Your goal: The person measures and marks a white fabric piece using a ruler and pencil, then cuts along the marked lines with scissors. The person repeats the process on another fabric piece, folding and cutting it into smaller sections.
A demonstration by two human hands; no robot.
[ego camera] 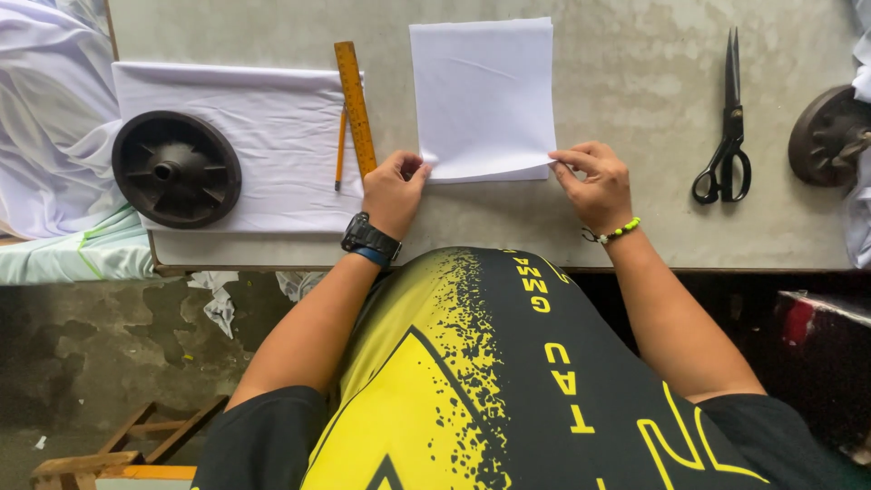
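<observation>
So we're looking straight down at a grey table, and both hands are pinching the near edge of a white fabric piece lying flat at about 12 o'clock from the body. The left hand is gripping its near left corner, the right hand is gripping the near right corner, fingers closed on the cloth.

At 10 o'clock from the left hand we're seeing a wooden ruler with a pencil just beside it, both resting on a bigger white cloth. A black round weight is sitting on that cloth at 9 o'clock. Black scissors are lying at 2 o'clock from the right hand, well apart.
</observation>
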